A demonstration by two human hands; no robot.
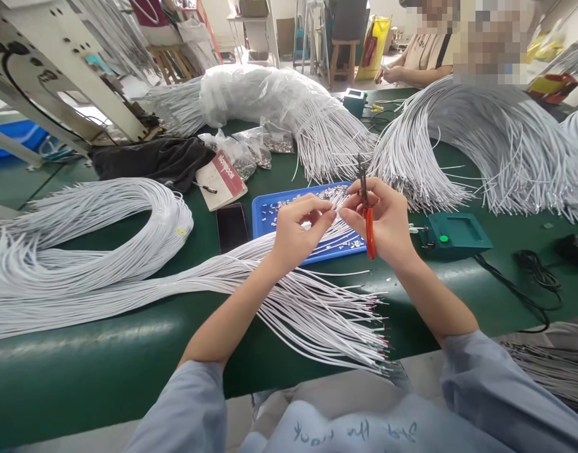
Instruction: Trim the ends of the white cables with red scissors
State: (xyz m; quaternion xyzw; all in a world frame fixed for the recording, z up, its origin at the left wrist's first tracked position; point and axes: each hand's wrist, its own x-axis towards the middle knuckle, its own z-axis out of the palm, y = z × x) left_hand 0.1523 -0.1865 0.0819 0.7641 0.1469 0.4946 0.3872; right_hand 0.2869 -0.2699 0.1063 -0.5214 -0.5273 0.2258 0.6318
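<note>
Head cam, 1 frame. Both hands raised over the bench [104, 352], above the blue tray [263, 217].

L hand [296, 233]: fingers curled, thumb and forefinger pinched together near the R hand's fingertips. Looks like it grips a thin white wire end or a small metal part; too small to tell which.

R hand [386, 220]: closed round pliers [367, 211] w/ orange handles. Handles point down past the palm, dark tip points up above the fingers. Forefinger and thumb meet the L hand's pinch, just beside it.

Wires: a loose fan of white wires [317, 314] runs from the big coil [81, 251] at left, passes under both forearms, ends hang over the near bench edge. Some strands cross the tray.

Tray holds small silvery metal bits, scattered, mostly at its far side.

Nearby:
- black phone [231, 226], flat, just left of tray
- notebook [221, 179] w/ red cover, behind phone
- green box [454, 234] w/ green button, right of R hand, black cable trailing off it
- two more wire bundles [482, 145] at far side of bench, one part wrapped in clear plastic
- clear bags of metal bits [251, 154] behind tray

Another person [425, 56] sits at the far side, hands together, well apart from the near hands.
</note>
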